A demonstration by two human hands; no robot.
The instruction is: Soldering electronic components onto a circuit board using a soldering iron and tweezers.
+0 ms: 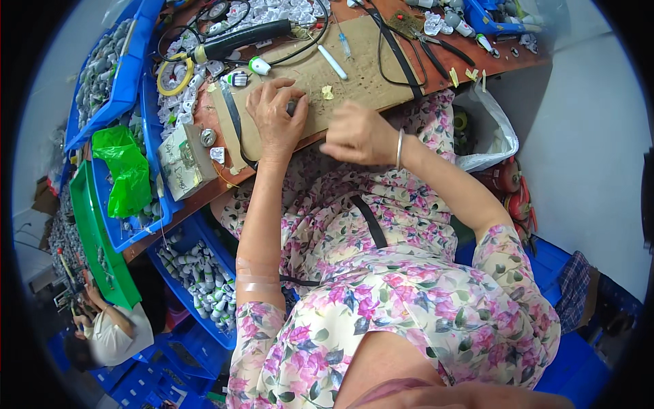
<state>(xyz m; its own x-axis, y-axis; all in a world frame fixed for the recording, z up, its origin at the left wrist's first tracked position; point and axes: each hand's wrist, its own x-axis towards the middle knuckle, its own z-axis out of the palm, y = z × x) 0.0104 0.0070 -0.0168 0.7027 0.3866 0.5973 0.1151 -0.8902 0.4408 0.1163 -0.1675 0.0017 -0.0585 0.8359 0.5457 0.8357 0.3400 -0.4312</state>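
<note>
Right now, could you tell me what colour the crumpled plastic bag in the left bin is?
The bag is bright green, seen in the head view.

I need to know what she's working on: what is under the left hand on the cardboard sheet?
A small dark part peeks out beneath the left hand, resting on the cardboard sheet. The palm and fingers cover most of it, so its shape cannot be told.

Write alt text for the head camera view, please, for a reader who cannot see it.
A person's left hand presses a small dark part on a cardboard mat, with the right hand beside it. Blue bins of small parts stand at the left.
</note>
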